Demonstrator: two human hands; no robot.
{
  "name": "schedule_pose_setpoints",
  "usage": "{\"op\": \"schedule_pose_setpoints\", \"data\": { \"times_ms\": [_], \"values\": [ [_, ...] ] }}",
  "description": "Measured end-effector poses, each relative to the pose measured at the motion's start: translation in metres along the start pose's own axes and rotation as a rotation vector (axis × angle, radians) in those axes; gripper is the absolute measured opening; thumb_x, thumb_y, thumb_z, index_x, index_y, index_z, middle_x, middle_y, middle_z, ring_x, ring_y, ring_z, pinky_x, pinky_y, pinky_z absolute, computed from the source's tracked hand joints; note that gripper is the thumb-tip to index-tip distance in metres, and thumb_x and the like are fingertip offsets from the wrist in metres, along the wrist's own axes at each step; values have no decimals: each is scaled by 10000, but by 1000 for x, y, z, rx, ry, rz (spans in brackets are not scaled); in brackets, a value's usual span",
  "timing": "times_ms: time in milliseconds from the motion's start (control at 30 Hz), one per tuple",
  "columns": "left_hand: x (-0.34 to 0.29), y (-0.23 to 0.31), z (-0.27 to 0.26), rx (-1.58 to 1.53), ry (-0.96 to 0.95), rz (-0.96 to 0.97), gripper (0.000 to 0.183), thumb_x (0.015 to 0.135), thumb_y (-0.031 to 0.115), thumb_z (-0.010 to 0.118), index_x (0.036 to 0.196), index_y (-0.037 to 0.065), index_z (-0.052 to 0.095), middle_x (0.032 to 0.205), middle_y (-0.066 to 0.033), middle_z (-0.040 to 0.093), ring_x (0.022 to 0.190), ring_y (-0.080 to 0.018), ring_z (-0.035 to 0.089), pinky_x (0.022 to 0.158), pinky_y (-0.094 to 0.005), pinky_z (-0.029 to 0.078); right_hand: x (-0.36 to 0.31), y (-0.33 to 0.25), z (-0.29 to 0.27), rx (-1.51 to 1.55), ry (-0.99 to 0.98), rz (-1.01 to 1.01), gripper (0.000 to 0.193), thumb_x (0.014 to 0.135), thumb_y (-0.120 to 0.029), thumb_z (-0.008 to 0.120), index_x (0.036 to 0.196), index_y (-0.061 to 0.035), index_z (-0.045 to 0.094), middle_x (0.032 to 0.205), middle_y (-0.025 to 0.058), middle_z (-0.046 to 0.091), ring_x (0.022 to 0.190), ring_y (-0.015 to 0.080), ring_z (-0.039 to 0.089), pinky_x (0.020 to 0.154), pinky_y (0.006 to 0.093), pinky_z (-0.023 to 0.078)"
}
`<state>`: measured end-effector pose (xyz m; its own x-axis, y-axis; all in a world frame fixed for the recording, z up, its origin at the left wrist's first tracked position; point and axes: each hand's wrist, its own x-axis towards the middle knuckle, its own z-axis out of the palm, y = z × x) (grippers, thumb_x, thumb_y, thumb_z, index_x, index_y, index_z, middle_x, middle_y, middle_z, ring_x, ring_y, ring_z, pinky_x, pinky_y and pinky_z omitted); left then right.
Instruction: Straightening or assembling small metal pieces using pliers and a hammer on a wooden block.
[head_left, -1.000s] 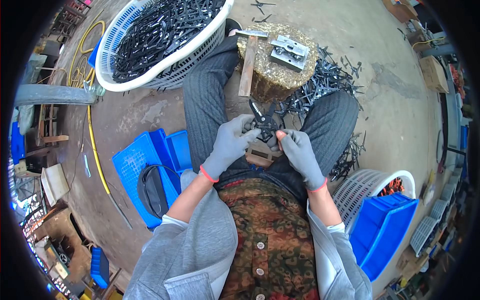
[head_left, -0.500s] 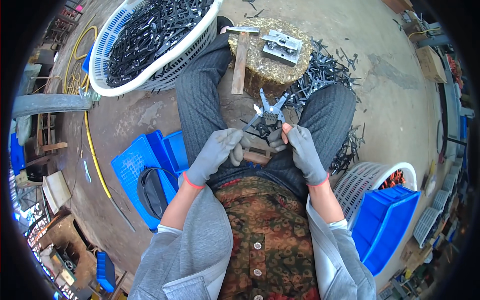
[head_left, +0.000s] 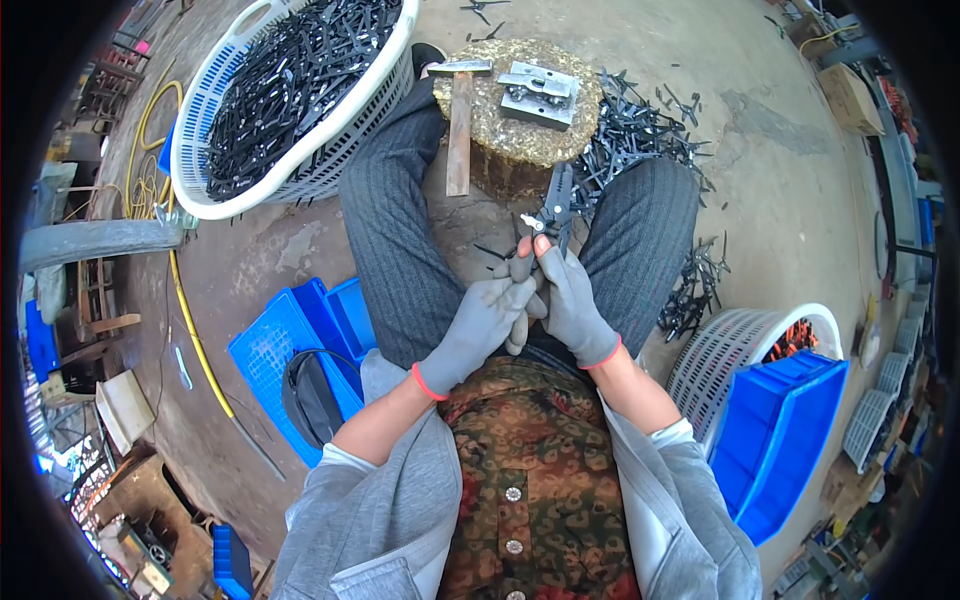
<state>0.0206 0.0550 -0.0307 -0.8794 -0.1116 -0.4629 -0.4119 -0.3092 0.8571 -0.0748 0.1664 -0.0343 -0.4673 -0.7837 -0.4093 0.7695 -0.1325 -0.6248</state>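
Between my knees is a pair of wire-stripper pliers [head_left: 556, 200] in dark metal, its jaws closed and pointing away and slightly right. My right hand [head_left: 574, 300], in a grey glove with bare thumb tip, is closed round the handle end. Pressed against the same end from the other side, my left hand [head_left: 488, 318] has its fingers curled and its thumb beside the right one. The gloves mostly hide the handles. Just beyond the pliers stands a wooden stump [head_left: 510, 165] carrying a hammer [head_left: 459, 130] and a steel block fixture [head_left: 540, 97].
A white basket [head_left: 290, 195] full of black plier parts stands at the far left. More loose parts [head_left: 635, 130] are heaped right of the stump. Blue bins [head_left: 285, 345] lie by my left leg. At right, a blue bin [head_left: 775, 440] leans on another white basket [head_left: 715, 355].
The pliers' spread jaws have come together and turned to point away. My left hand has moved right and now meets my right hand at the handles.
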Motion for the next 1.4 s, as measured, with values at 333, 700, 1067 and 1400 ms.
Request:
{"op": "schedule_pose_setpoints", "data": {
  "times_ms": [333,700,1067,1400],
  "values": [
    [-3,18,-32,199,131,95,354,967,265,448,1117,-33,565,891,-75,641,812,-119,611,744,-253,473,-3,-29,11,-25,74,67,352,963,-396,448,965,-51,514,763,35,538,734,146,586,651,244,458],
    [4,21,-27,230,57,359,332,965,215,400,1113,-24,577,920,-87,628,839,-120,596,752,-259,454,-6,-12,2,-170,-87,175,348,955,-378,477,822,-63,538,611,13,499,542,107,525,497,238,425],
    [-4,23,-42,-103,-137,356,320,956,241,483,1060,-38,599,886,-57,627,830,-117,599,736,-246,461,9,-17,9,-595,-201,271,363,940,-345,505,719,-61,548,582,6,530,511,94,535,460,223,401],
    [8,63,-52,44,5,135,393,949,333,465,1071,-20,585,758,-36,610,659,-102,569,650,-222,434,9,-23,-2,-638,-258,279,390,935,-400,504,808,-40,583,632,29,574,569,93,555,522,226,429]
  ]
}}
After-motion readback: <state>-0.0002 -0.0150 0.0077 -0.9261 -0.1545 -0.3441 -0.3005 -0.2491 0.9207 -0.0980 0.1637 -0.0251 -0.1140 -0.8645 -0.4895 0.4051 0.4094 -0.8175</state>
